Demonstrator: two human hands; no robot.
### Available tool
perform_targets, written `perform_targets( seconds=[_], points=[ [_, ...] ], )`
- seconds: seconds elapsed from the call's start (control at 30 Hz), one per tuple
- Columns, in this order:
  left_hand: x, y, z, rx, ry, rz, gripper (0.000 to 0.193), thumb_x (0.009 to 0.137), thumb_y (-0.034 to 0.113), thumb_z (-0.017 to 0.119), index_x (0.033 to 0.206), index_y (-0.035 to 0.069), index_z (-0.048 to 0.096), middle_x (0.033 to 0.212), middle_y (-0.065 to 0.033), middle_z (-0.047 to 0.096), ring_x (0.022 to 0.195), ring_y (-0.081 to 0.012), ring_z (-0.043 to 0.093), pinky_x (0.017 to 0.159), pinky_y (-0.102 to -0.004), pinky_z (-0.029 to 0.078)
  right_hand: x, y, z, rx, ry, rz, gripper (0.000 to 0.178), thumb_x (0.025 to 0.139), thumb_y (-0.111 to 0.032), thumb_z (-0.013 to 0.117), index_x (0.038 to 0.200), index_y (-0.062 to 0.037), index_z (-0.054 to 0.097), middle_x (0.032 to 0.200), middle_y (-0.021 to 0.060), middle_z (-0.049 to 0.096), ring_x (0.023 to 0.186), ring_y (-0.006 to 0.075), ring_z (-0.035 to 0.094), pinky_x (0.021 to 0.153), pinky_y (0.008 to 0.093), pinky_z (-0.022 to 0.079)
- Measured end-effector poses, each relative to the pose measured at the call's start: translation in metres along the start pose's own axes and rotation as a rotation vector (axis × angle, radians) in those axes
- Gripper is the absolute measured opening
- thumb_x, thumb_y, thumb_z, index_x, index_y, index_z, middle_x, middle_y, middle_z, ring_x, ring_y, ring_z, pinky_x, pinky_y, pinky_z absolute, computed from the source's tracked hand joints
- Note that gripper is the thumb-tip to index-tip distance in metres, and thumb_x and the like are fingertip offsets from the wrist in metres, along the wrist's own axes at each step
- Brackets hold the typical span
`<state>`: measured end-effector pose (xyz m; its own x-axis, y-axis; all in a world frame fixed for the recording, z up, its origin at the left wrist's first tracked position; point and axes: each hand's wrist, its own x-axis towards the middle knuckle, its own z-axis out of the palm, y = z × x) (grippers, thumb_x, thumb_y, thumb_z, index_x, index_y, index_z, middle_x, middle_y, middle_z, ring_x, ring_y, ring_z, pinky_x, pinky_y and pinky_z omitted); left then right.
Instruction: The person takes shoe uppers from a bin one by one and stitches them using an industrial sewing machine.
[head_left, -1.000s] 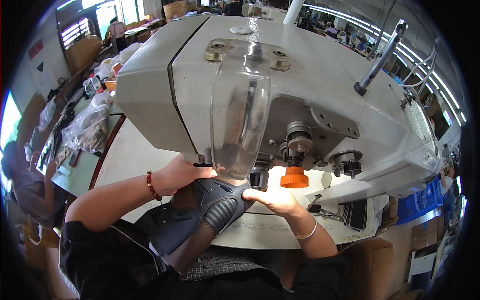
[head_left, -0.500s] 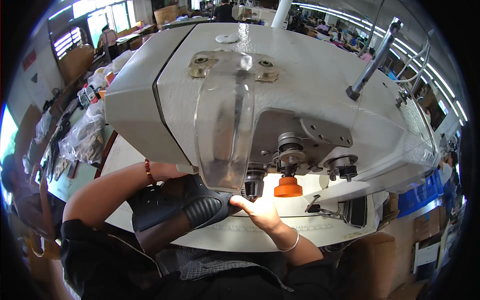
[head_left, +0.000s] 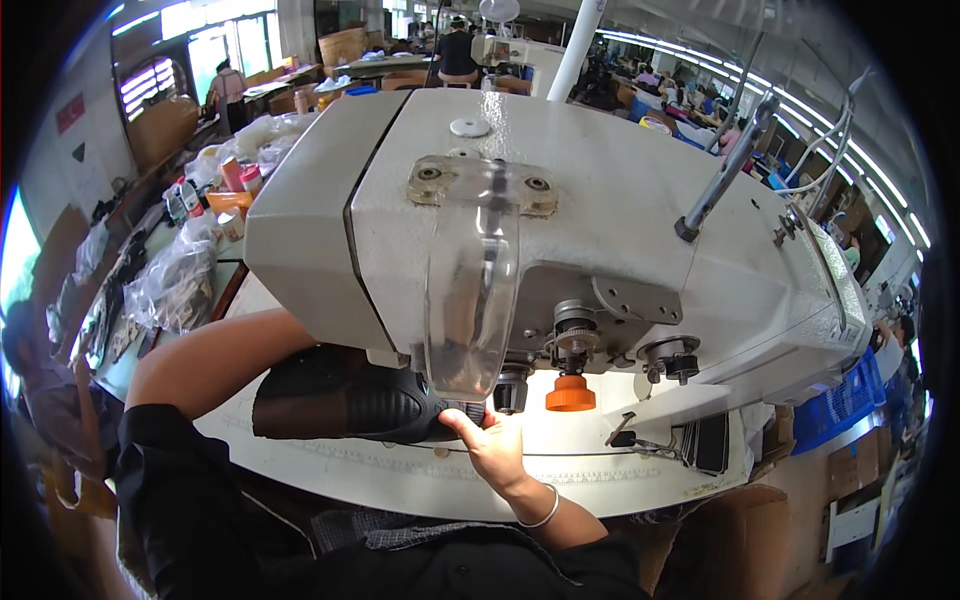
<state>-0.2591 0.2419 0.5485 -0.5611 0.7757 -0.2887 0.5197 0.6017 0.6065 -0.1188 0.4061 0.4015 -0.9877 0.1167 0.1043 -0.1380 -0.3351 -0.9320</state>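
A black and dark brown workpiece with a ribbed, padded panel (head_left: 345, 400) lies under the head of a pale sewing machine (head_left: 600, 160). Its kind I cannot make out. My right hand (head_left: 492, 445) grips the piece's right end, thumb on top, just below the clear plastic guard (head_left: 472, 300). My left forearm (head_left: 225, 360) reaches behind the piece and under the machine's left end; that hand is hidden. The needle area is out of sight behind the guard. An orange knob (head_left: 570, 394) and a black knob (head_left: 512, 388) sit right of the guard.
The white machine table (head_left: 560, 480) carries a printed ruler scale near its front edge. Dark flat pieces (head_left: 706, 445) stand at its right. Plastic bags (head_left: 175, 275) and bottles crowd a left-hand table. A blue crate (head_left: 840, 400) lies at right. Several people work farther back.
The workpiece has turned to lie more level, its left end swinging up. My right hand has shifted slightly down with it. My left hand has slid out of sight. The whole view has tilted.
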Motion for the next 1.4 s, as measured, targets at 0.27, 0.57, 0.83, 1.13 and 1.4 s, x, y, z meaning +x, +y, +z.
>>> perform_targets(
  seconds=[0.27,0.57,0.83,1.13,1.4],
  points=[
    [0.0,0.033,-0.006,0.289,-0.055,0.055,0.045,0.084,0.029,0.064,0.12,0.005,0.051,0.116,-0.0145,0.054,0.106,-0.027,0.053,0.088,-0.0359,0.044,0.0,0.013,-0.004,-0.085,-0.025,-0.071,0.021,0.087,-0.004,0.063,0.105,0.0043,0.06,0.096,0.0048,0.065,0.084,0.0085,0.058,0.079,0.0224,0.047],
    [-0.028,0.015,-0.013,0.505,-0.112,0.104,0.055,0.083,0.033,0.065,0.129,0.007,0.047,0.126,-0.0159,0.051,0.113,-0.0299,0.05,0.095,-0.0376,0.042,0.004,0.022,-0.019,-0.135,-0.105,0.141,0.037,0.09,-0.029,0.061,0.111,0.0019,0.059,0.107,0.0058,0.061,0.099,0.0125,0.055,0.088,0.0265,0.042],
    [-0.087,0.027,0.062,0.944,0.212,0.133,0.086,0.069,0.05,0.071,0.131,0.0,0.038,0.117,-0.0207,0.051,0.098,-0.0313,0.059,0.08,-0.0347,0.049,0.008,0.004,-0.024,-0.407,-0.123,0.194,0.044,0.091,-0.038,0.057,0.096,0.0048,0.065,0.077,0.0055,0.063,0.071,0.0141,0.056,0.066,0.0297,0.046],
    [-0.085,-0.006,0.094,1.145,0.506,0.346,0.091,0.059,0.061,0.064,0.126,0.002,0.047,0.112,-0.0156,0.052,0.108,-0.0289,0.047,0.095,-0.043,0.039,0.013,-0.049,-0.015,-0.715,-0.252,0.254,0.038,0.094,-0.034,0.053,0.106,0.0012,0.062,0.094,0.0044,0.064,0.086,0.0111,0.056,0.079,0.0261,0.045],
    [-0.07,-0.001,0.163,1.249,0.823,0.032,0.057,0.083,0.03,0.055,0.131,0.001,0.043,0.13,-0.0293,0.044,0.123,-0.0399,0.042,0.097,-0.054,0.038,0.009,-0.028,-0.022,-0.17,-0.267,0.287,0.041,0.091,-0.021,0.06,0.123,0.0025,0.049,0.113,0.0083,0.058,0.103,0.0134,0.053,0.092,0.0277,0.042]
  ],
)
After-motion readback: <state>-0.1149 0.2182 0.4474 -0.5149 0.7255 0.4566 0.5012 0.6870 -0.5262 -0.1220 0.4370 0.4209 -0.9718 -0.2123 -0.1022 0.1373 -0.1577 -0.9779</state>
